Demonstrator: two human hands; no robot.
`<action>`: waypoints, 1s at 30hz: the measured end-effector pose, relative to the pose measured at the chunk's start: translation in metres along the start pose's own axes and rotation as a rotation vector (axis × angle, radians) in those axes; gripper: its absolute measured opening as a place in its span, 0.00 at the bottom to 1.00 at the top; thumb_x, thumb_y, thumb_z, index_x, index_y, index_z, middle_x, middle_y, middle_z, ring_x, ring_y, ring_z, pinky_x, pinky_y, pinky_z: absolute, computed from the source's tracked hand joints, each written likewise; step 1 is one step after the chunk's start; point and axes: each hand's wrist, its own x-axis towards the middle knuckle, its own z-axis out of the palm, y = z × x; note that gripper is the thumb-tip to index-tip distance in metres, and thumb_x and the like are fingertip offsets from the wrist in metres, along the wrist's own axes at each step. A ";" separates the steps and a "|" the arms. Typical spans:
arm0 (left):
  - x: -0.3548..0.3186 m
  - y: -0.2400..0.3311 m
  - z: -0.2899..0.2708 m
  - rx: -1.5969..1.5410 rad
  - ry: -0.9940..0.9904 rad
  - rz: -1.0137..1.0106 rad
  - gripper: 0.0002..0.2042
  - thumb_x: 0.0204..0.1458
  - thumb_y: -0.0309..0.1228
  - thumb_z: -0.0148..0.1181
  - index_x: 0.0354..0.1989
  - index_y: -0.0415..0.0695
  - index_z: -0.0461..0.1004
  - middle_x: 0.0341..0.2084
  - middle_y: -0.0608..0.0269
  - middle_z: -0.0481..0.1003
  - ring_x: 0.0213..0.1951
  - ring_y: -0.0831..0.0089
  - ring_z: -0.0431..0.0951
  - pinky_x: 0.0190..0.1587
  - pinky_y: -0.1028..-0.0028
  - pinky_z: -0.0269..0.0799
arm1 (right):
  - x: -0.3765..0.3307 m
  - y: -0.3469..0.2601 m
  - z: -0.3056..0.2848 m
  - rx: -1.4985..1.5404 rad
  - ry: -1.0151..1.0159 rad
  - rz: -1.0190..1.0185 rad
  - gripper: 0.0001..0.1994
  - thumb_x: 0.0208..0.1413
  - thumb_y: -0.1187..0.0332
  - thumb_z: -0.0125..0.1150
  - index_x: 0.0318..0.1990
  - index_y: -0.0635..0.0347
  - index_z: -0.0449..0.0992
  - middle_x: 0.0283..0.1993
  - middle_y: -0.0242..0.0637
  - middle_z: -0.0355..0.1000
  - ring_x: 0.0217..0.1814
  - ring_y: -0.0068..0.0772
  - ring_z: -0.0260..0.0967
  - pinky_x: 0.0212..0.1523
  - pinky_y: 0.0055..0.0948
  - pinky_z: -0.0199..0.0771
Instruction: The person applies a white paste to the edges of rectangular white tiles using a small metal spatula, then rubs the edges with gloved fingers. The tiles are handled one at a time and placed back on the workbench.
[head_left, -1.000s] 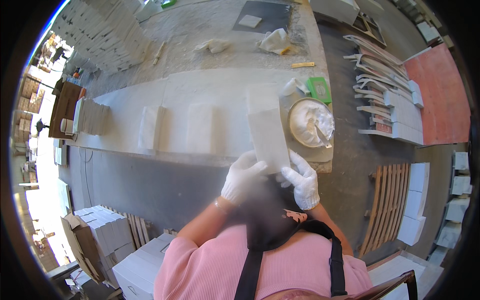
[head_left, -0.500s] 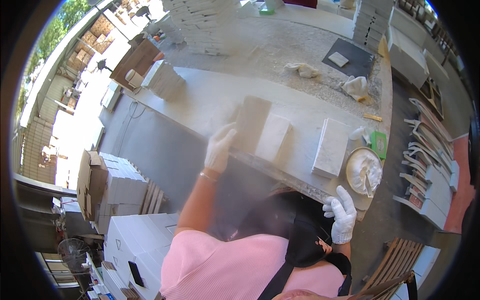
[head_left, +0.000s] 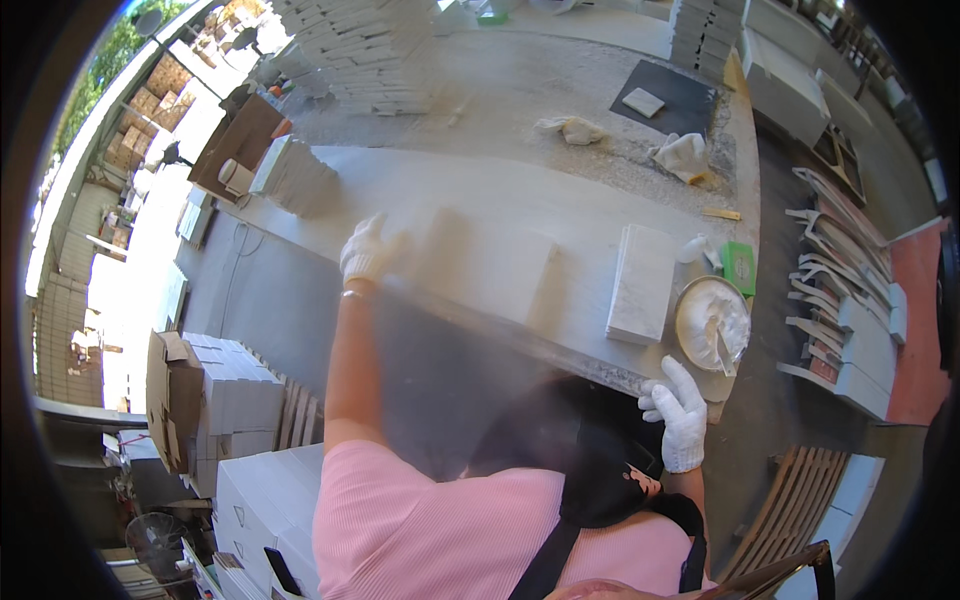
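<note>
My left hand (head_left: 364, 250), in a white glove, is over the table's near edge. Its fingers point away from me, and blur hides whether they grip anything. Against its right side is a smeared beige, tile-like shape (head_left: 430, 248); a paler blurred slab (head_left: 508, 275) adjoins that. My right hand (head_left: 680, 418), also gloved, hovers by the near right corner with fingers apart and nothing visible in it. Just beyond stands a round bowl (head_left: 684, 335) of white paste (head_left: 715, 308), with a spatula (head_left: 724, 352) stuck in it. Left of the bowl is a stack of white marble tiles (head_left: 640, 285).
A green box (head_left: 738, 268) stands behind the bowl. Crumpled cloths (head_left: 684, 157) and a dark mat (head_left: 650, 100) with a small tile lie farther back. Another tile stack (head_left: 295, 175) is at the left. White boxes (head_left: 235, 380) stand at lower left, a wooden pallet (head_left: 795, 510) at lower right.
My left hand has moved left along the table edge, and the blurred beige shape is farther left too. The right hand stays near the corner. The whole view has shifted somewhat.
</note>
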 end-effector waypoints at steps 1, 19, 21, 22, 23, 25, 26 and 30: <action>0.005 0.008 0.004 -0.013 -0.016 -0.004 0.45 0.49 0.61 0.66 0.71 0.45 0.69 0.68 0.46 0.70 0.63 0.51 0.75 0.64 0.58 0.72 | 0.000 -0.001 -0.001 -0.001 0.013 -0.007 0.27 0.66 0.70 0.61 0.72 0.66 0.67 0.46 0.43 0.82 0.38 0.26 0.79 0.36 0.24 0.80; 0.033 0.102 0.011 0.093 -0.111 0.288 0.37 0.54 0.59 0.63 0.73 0.61 0.69 0.73 0.43 0.63 0.70 0.44 0.66 0.68 0.53 0.66 | 0.000 -0.007 -0.005 0.021 0.021 0.052 0.26 0.66 0.71 0.63 0.71 0.63 0.70 0.49 0.38 0.81 0.42 0.24 0.78 0.41 0.25 0.79; 0.016 0.138 0.012 -0.101 -0.065 0.457 0.36 0.59 0.59 0.59 0.75 0.61 0.66 0.76 0.42 0.57 0.75 0.42 0.58 0.73 0.51 0.61 | 0.005 -0.008 -0.005 -0.020 0.017 0.017 0.27 0.66 0.69 0.63 0.72 0.61 0.68 0.49 0.39 0.82 0.44 0.28 0.80 0.42 0.26 0.81; 0.008 0.160 0.012 -0.282 -0.084 0.558 0.34 0.62 0.59 0.56 0.76 0.61 0.65 0.78 0.43 0.55 0.77 0.41 0.56 0.74 0.49 0.58 | 0.007 -0.009 -0.004 -0.020 0.019 0.039 0.27 0.66 0.69 0.63 0.72 0.62 0.68 0.49 0.39 0.81 0.44 0.27 0.80 0.42 0.26 0.81; -0.003 0.186 0.015 -0.262 -0.042 0.699 0.33 0.63 0.58 0.55 0.75 0.61 0.65 0.78 0.44 0.55 0.77 0.40 0.56 0.74 0.46 0.56 | 0.009 -0.010 -0.003 -0.023 0.005 0.021 0.27 0.66 0.69 0.63 0.72 0.62 0.68 0.49 0.39 0.81 0.44 0.28 0.80 0.42 0.26 0.81; -0.027 0.239 0.024 -0.241 -0.055 0.907 0.32 0.66 0.58 0.51 0.76 0.61 0.64 0.78 0.46 0.54 0.77 0.38 0.52 0.76 0.42 0.52 | 0.011 -0.013 -0.003 -0.046 -0.013 0.020 0.27 0.66 0.69 0.62 0.72 0.63 0.68 0.50 0.39 0.81 0.44 0.28 0.80 0.42 0.26 0.81; -0.039 0.264 0.029 -0.281 -0.041 1.032 0.33 0.67 0.60 0.48 0.77 0.60 0.63 0.79 0.47 0.53 0.78 0.37 0.49 0.77 0.42 0.49 | 0.010 -0.014 -0.003 -0.045 -0.004 0.019 0.28 0.66 0.69 0.62 0.72 0.63 0.68 0.50 0.39 0.81 0.44 0.28 0.80 0.42 0.26 0.81; -0.084 0.333 0.043 -0.214 -0.031 1.194 0.30 0.64 0.54 0.55 0.73 0.56 0.68 0.76 0.55 0.60 0.77 0.42 0.54 0.74 0.34 0.49 | 0.003 -0.015 -0.007 -0.020 0.051 0.021 0.28 0.66 0.69 0.62 0.72 0.64 0.67 0.50 0.40 0.81 0.44 0.30 0.81 0.41 0.26 0.81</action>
